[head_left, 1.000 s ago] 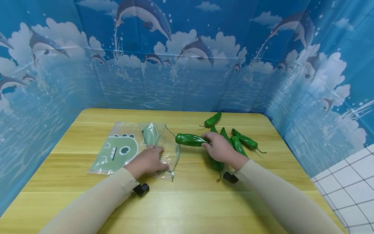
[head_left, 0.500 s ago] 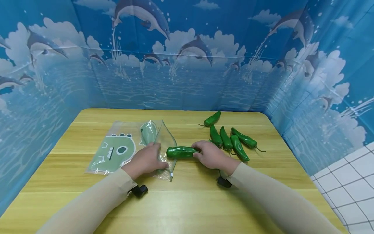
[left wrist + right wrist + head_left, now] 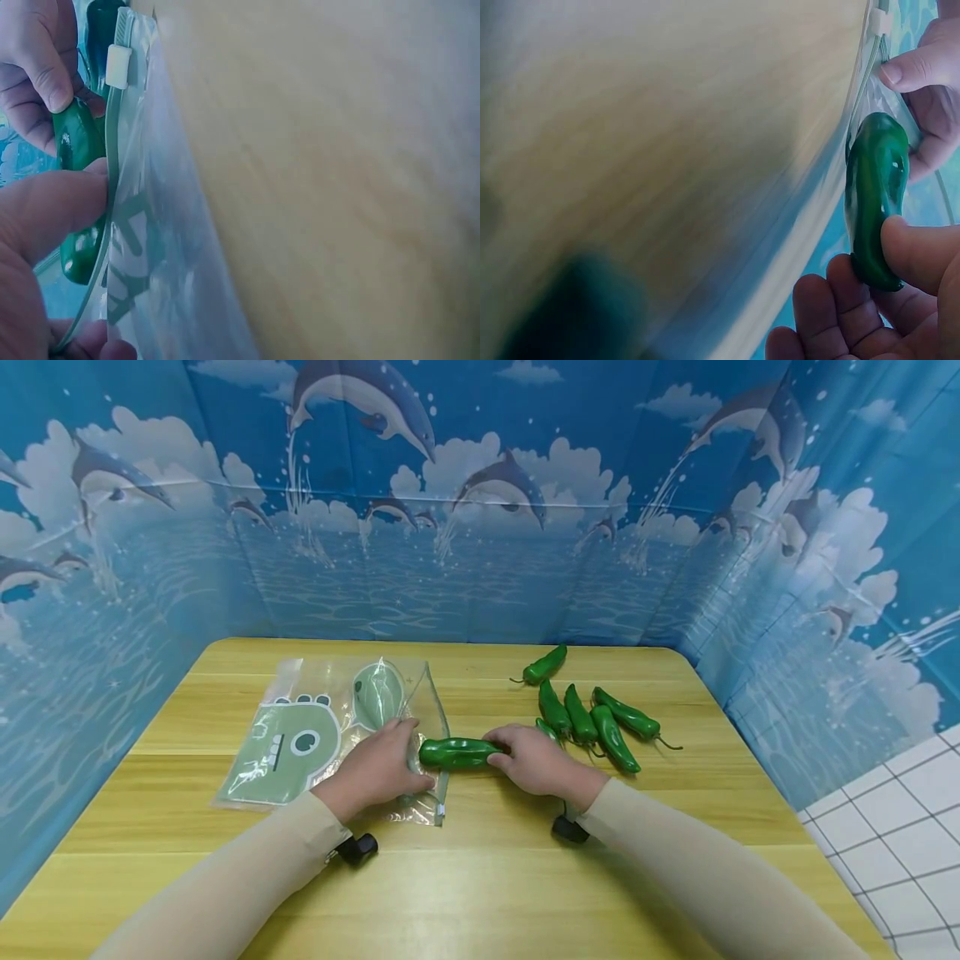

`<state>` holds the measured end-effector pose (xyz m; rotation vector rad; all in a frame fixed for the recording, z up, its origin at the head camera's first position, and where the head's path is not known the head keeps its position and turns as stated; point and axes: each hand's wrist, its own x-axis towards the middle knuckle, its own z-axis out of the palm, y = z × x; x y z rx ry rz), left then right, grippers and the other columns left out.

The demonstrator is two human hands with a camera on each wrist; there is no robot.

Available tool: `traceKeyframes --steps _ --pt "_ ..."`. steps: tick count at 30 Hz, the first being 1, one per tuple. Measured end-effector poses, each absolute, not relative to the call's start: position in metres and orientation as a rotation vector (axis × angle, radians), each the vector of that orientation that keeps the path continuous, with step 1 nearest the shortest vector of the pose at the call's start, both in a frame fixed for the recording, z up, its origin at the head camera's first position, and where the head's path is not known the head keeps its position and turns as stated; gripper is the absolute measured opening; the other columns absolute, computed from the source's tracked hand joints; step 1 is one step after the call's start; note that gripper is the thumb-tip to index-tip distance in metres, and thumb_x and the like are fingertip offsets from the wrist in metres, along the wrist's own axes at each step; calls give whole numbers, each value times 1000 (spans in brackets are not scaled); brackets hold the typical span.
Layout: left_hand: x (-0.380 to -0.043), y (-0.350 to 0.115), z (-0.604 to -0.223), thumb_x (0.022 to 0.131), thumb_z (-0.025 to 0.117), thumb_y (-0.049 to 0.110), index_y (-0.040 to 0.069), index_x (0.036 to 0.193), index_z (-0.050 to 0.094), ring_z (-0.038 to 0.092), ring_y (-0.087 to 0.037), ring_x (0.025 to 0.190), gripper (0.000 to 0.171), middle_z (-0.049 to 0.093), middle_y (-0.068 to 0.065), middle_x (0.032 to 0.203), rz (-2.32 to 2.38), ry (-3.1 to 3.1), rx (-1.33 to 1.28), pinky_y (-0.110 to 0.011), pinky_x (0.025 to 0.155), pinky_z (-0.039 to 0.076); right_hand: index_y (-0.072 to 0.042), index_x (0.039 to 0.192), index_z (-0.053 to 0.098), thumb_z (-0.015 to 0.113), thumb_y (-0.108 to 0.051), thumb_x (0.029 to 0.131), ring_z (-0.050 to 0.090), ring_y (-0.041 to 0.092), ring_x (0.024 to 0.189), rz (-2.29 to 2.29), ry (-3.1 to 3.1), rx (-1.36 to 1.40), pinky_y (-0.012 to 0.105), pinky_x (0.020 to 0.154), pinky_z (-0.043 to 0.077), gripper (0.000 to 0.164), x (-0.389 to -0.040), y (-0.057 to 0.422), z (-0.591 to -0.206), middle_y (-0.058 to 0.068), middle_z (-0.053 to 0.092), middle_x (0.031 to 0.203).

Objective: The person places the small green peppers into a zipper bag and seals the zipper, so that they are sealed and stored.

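Observation:
My right hand (image 3: 528,760) pinches a green pepper (image 3: 453,752) between thumb and fingers, with the pepper's blunt end pointing left. That end lies at the mouth of a clear slider zip bag (image 3: 420,693). My left hand (image 3: 378,768) holds the bag's mouth apart. In the left wrist view the left thumb (image 3: 56,206) lies against the zip edge, and fingertips curl at the edge lower down. A white slider (image 3: 118,66) sits near the end of the zip. The right wrist view shows the right thumb (image 3: 922,247) pressed on the pepper's narrow end.
Several more green peppers (image 3: 581,718) lie right of my right hand, one of them (image 3: 546,665) set farther back. The bag's flat part, with a green cartoon print (image 3: 292,752), spreads left over the wooden table (image 3: 480,877). A dolphin-print curtain (image 3: 480,577) stands behind.
My right hand has moved left and slightly toward me, bringing the pepper from outside the bag to its mouth. The bag has shifted a little left, and its mouth has changed shape.

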<state>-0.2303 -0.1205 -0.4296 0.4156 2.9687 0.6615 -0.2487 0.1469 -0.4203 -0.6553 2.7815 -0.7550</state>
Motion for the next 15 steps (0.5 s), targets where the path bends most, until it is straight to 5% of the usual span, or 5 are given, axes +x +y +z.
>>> traceKeyframes --steps 9,15 --pt "-229 -118 -428 77 90 49 5 156 45 66 -31 118 101 60 -14 140 637 3024 483 -51 101 58 -6 145 63 62 -22 107 61 32 136 -733 2774 -682 50 112 52 41 -248 143 -421 14 65 144" --pt "-228 -119 -424 79 90 47 6 155 47 65 -22 100 97 63 -9 127 697 3046 482 -44 89 60 -5 145 63 62 -23 108 62 32 135 -722 2771 -685 50 110 53 41 -247 142 -420 14 66 143"
